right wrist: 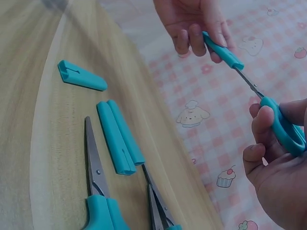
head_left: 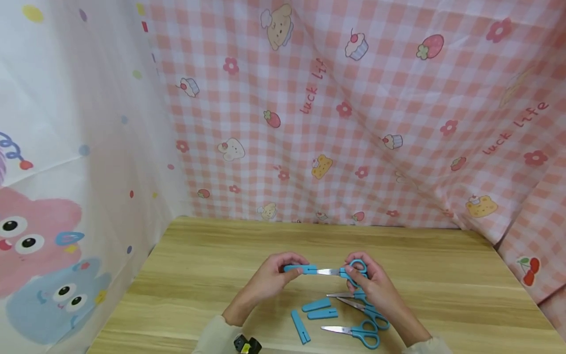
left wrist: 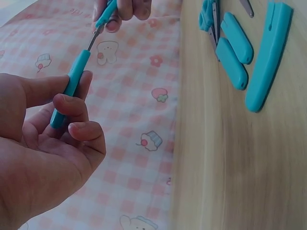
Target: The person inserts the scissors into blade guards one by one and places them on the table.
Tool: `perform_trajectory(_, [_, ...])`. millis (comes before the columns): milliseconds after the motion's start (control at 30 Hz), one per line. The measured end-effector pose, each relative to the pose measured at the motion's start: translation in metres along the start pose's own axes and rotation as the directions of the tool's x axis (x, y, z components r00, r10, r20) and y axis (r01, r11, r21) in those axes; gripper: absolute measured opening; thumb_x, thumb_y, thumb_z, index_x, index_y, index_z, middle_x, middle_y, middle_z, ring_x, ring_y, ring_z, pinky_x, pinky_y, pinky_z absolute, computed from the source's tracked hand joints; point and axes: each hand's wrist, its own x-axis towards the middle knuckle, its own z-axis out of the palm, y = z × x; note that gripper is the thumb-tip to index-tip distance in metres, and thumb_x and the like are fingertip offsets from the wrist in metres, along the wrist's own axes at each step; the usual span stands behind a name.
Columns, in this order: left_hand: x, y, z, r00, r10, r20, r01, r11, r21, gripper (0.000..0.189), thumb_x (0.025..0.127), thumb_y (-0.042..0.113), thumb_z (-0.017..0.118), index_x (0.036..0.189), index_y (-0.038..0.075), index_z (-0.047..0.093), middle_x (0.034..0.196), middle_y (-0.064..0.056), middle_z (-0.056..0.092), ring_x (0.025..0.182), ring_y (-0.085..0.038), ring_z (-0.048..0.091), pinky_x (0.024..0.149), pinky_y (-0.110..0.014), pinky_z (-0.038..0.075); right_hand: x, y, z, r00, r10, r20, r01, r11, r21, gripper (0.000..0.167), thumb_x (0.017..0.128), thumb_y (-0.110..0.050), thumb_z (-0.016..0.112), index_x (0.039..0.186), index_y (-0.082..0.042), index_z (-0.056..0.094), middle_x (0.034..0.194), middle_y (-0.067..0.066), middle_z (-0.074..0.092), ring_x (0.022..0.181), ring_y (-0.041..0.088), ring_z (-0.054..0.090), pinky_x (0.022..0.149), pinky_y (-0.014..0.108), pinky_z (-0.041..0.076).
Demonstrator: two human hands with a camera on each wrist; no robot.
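Observation:
My left hand (head_left: pixel 270 276) pinches a turquoise blade cover (head_left: pixel 307 269) between thumb and fingers, above the table. Its mouth faces right, and the blade tips of a pair of scissors (head_left: pixel 328 272) are inside it. Bare metal shows between the cover and the scissors' turquoise handle (right wrist: pixel 278 125). Around that handle curl the thumb and fingers of my right hand (head_left: pixel 373 280). In the right wrist view, the cover and scissors form nearly one straight line. How deep the blades reach is hidden by the cover.
Below the hands, three loose covers (head_left: pixel 300 327) lie on the wooden table (head_left: pixel 199 280). Three uncovered scissors (head_left: pixel 337 329) lie to their right, the upper ones overlapping and partly behind my right forearm. A pink checked cloth (head_left: pixel 309 147) hangs behind, a white printed one (head_left: pixel 110 147) at left.

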Motion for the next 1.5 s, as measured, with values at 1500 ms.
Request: perform_trajectory(1500, [0.0037,0.0048,0.0053,1.000,-0.007,-0.005,0.007,1.000,-0.027,0.015,0.098,0.013,0.062,0.110,0.013,0.070,0.094,-0.004,0.065,0.069,-0.012,0.045,0.060,-0.021,0.038,0.0030,-0.0048,0.0102,1.000,-0.002,-0.007,0.002,1.000,-0.027,0.023,0.102,-0.021,0.055,0.114,-0.003,0.048,0.082,0.003,0.044,0.063,0.012,0.051,0.056,0.026,0.044])
